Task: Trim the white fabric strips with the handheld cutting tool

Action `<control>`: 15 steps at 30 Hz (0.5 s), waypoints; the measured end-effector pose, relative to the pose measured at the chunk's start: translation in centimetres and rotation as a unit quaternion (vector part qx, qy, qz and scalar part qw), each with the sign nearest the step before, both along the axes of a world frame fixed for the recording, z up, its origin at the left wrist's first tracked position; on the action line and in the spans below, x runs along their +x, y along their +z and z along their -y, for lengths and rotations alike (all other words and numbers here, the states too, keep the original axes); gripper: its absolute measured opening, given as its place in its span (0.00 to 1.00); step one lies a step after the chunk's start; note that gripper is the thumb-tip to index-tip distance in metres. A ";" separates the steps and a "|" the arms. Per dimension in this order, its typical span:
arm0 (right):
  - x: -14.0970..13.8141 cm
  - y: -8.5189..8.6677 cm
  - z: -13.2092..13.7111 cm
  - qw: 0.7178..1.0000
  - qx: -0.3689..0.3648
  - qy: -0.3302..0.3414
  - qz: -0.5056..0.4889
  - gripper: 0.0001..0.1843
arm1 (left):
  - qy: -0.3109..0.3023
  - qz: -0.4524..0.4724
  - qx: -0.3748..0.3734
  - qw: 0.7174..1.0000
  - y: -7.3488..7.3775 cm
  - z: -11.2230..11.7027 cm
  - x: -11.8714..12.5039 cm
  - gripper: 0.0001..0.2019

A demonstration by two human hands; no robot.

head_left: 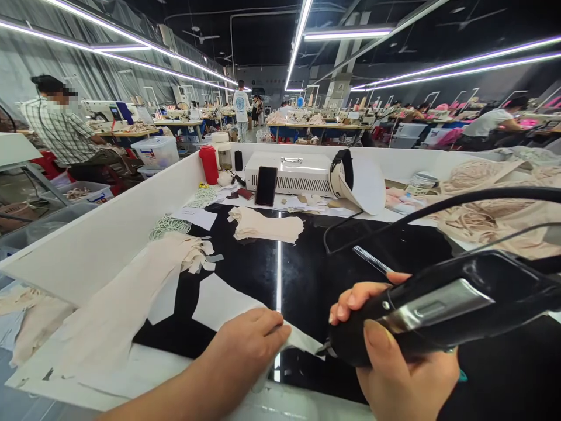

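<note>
My right hand (394,362) is wrapped round a black corded handheld tool (433,304) with a silver plate on its side and a narrow metal tip. That tip touches the pointed right end of a white sheet piece (228,301), paper or cloth, lying on the black glossy worktop (302,269). With its fingers closed, my left hand (248,351) grips the lower edge of this piece, left of the tip. Beige fabric pieces (127,292) are piled to the left, over some white sheet. Farther back lies a small stack of cream fabric pieces (267,225).
A thick black cable (438,207) arcs over the right side. At the back stand a phone (265,186), a white vented box (298,169), a white visor (363,181) and a red container (208,164). A clear pen (371,259) lies behind the tool. People sit at sewing machines beyond.
</note>
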State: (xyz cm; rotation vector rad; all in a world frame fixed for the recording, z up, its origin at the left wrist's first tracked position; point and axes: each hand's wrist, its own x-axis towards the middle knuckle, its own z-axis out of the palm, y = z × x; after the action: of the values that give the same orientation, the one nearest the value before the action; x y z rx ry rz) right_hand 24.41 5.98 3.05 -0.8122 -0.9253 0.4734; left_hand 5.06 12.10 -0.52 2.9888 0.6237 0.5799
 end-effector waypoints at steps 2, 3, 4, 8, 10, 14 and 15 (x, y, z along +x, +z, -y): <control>-0.1 0.1 0.1 1.000 -0.001 0.001 -0.002 0.22 | 0.005 -0.023 0.023 0.999 -0.4 0.2 0.2 0.12; -0.2 0.1 0.1 1.000 0.000 0.000 -0.003 0.22 | 0.008 -0.035 0.031 0.999 -0.6 0.3 0.3 0.08; -0.3 0.2 0.0 1.000 0.000 -0.002 -0.005 0.22 | 0.012 -0.044 0.039 0.998 -0.8 0.5 0.5 0.06; -0.6 0.4 -0.1 1.000 0.003 -0.008 -0.008 0.22 | 0.027 -0.020 0.089 0.995 -1.5 1.5 0.7 0.27; -0.6 0.4 -0.1 1.000 0.007 -0.001 -0.007 0.22 | 0.033 -0.008 0.113 0.993 -1.8 1.9 0.7 0.36; -0.6 0.3 0.1 1.000 0.003 0.008 -0.006 0.22 | 0.048 -0.015 0.131 0.990 -2.1 2.6 0.9 0.44; -0.6 0.3 0.2 1.000 0.001 0.007 -0.007 0.22 | 0.051 -0.013 0.136 0.989 -2.2 2.7 1.0 0.44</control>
State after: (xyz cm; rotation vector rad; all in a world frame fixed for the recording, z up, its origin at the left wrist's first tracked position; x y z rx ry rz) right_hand 23.82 5.83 3.38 -0.8009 -0.9198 0.4907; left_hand 6.07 9.45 -2.72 3.2362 0.7595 0.6855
